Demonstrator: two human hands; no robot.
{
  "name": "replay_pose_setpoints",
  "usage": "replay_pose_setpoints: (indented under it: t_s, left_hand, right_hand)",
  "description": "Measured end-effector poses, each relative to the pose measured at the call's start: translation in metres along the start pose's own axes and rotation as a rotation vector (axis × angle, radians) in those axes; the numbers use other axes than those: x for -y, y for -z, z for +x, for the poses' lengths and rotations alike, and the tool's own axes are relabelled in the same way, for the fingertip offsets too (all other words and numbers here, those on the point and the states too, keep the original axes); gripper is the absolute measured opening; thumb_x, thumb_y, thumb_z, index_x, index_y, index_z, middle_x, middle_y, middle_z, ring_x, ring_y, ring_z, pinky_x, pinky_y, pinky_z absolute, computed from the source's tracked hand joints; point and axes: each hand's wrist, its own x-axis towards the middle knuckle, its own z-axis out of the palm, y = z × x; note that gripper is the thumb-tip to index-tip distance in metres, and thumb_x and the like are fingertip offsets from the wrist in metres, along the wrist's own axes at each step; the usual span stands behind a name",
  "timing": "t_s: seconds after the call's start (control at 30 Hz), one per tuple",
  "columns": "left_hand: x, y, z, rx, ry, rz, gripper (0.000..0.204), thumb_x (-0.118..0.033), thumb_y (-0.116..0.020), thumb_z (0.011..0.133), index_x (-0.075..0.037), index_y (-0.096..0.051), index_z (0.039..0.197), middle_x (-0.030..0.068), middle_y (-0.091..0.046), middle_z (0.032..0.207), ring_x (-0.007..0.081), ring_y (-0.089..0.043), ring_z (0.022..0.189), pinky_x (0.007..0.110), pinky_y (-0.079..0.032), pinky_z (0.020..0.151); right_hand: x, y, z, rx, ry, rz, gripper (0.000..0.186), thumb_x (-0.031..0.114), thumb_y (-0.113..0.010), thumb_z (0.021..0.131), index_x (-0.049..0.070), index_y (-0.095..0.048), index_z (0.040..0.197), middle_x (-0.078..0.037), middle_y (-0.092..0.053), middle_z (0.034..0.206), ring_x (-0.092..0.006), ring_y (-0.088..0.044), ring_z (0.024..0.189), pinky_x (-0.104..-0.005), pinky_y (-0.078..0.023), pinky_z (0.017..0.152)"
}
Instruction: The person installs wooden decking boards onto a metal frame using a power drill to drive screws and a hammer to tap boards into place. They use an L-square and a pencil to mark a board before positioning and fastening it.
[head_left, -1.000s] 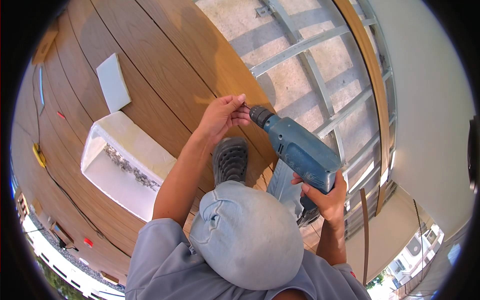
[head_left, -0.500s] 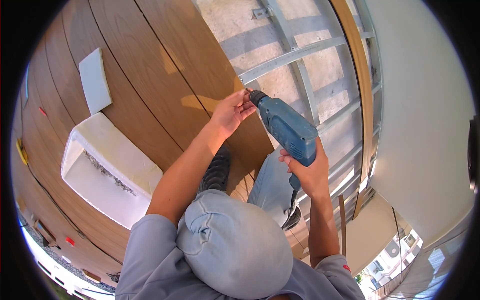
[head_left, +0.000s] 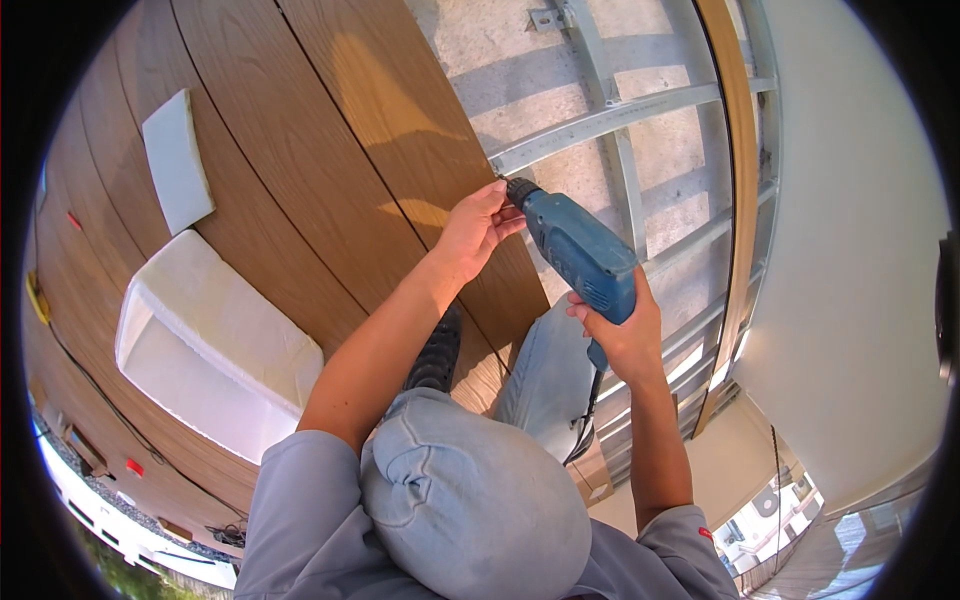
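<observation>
My right hand [head_left: 632, 338] is wrapped round the handle of a blue corded drill [head_left: 575, 250], angled up and leftward. My left hand [head_left: 475, 225] is pinched at the drill's black chuck [head_left: 524, 192], around its tip; what its fingers hold is too small to make out. The tip is at the edge of a brown wood-grain board [head_left: 410, 160], beside a galvanized metal joist [head_left: 560, 135]. My bent knee in faded denim [head_left: 475, 500] fills the lower middle, with a dark shoe [head_left: 435, 350] beneath my left forearm.
On the boards at left are a white foam box [head_left: 225, 320], a pale flat panel [head_left: 178, 160] and a black cable [head_left: 120, 410]. An open metal frame over concrete [head_left: 665, 150], with a wooden strip [head_left: 740, 150], runs along the white wall [head_left: 850, 250] at right.
Both hands and the drill have moved up toward the board's edge and the joist, mostly between a second and half a second ago. The left fingers have drawn closer round the tip.
</observation>
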Motion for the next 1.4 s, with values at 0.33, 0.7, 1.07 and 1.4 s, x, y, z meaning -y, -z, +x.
replay_pose_setpoints:
  t_s: [0.33,0.7,1.07,1.4]
  left_hand:
    - [-0.005,-0.002,-0.002,-0.083,-0.011,0.142,0.028,-0.029,-0.053,0.109,-0.005,-0.066,0.116,0.0055,-0.069,0.102,0.0195,-0.064,0.095,0.036,-0.053,0.092]
    - [-0.041,-0.114,-0.037,0.467,-1.080,1.246,0.030,-0.029,-0.068,0.083,-0.004,-0.069,0.099,0.0119,-0.071,0.095,0.0305,-0.068,0.087,0.039,-0.055,0.078]
    - [-0.051,-0.118,-0.019,0.396,-1.114,1.066,0.031,-0.028,-0.068,0.076,-0.002,-0.070,0.092,0.0127,-0.072,0.090,0.0311,-0.067,0.072,0.037,-0.056,0.067]
    - [-0.061,-0.116,-0.023,0.381,-1.128,1.020,0.035,-0.027,-0.071,0.072,0.002,-0.070,0.092,0.0156,-0.071,0.094,0.0313,-0.068,0.077,0.039,-0.057,0.073]
  right_hand:
    - [0.028,-0.004,0.007,0.009,0.003,-0.112,0.077,0.011,-0.072,0.082,0.015,-0.040,0.152,-0.022,-0.070,0.118,-0.0346,-0.069,0.111,-0.0405,-0.052,0.097]
    - [0.062,-0.004,0.011,0.036,-0.014,-0.324,0.075,0.009,-0.070,0.081,0.005,-0.039,0.149,-0.024,-0.069,0.108,-0.0400,-0.070,0.101,-0.0422,-0.054,0.085]
    - [0.083,0.000,0.027,0.089,-0.065,-0.336,0.071,0.015,-0.073,0.083,0.008,-0.040,0.146,-0.023,-0.072,0.094,-0.0447,-0.073,0.086,-0.0437,-0.057,0.073]
    - [0.088,0.001,0.031,0.170,-0.027,-0.454,0.073,0.017,-0.074,0.080,0.002,-0.041,0.144,-0.023,-0.071,0.085,-0.0445,-0.072,0.079,-0.0452,-0.058,0.069]
